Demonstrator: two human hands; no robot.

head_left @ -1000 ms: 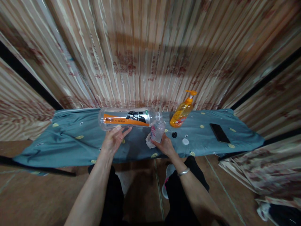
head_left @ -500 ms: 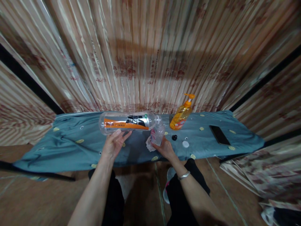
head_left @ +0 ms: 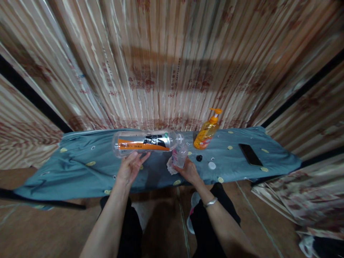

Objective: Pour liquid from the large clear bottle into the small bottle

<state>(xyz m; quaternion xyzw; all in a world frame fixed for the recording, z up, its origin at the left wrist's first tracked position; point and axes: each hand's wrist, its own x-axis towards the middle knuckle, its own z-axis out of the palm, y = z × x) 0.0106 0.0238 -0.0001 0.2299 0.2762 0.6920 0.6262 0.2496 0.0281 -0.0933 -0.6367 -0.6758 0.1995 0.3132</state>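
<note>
Large bottle (head_left: 142, 142), tilted onto its side, is loosely grasped from below by the left hand (head_left: 131, 167), whose fingers are half open. Right of this grip, a small bottle (head_left: 180, 156) is grasped low by the right hand (head_left: 189, 171); whether the two necks touch cannot be told. Farther right of both grips, a black cap (head_left: 199, 158), a pump bottle (head_left: 205, 136), a white cap (head_left: 211, 165) and a phone (head_left: 250, 154) are placed on blue-green cloth (head_left: 77, 175). Beyond the hands, a pleated curtain (head_left: 166, 89) is hung.

A head-worn camera looks forward and down onto the left hand (head_left: 130, 169) and right hand (head_left: 189, 172) at a nearby surface (head_left: 76, 172), curtain (head_left: 166, 64) beyond.
</note>
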